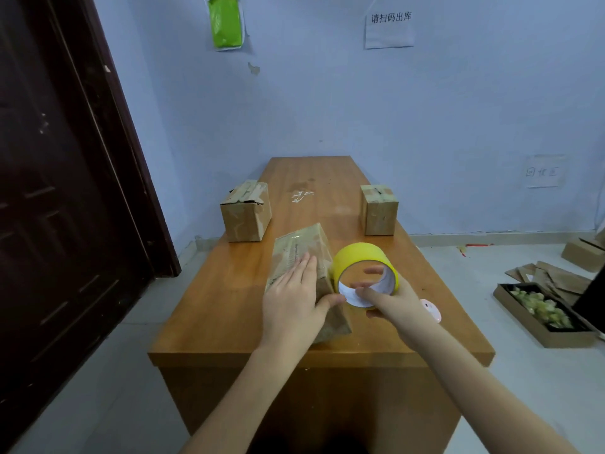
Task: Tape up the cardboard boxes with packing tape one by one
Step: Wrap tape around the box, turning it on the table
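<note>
I see near box (pixel 302 273) lying on counter (pixel 212 309), close to front edge. Left hand (pixel 293 299) presses flat on it, fingers straight. Right hand (pixel 391 301) holds tape roll (pixel 365 273) just right of box, fingers curled through core. Cardboard looks light, thin, dents easily; I judge flat palm hold on top is best. Roll is stiff; core gives best grip.
</note>
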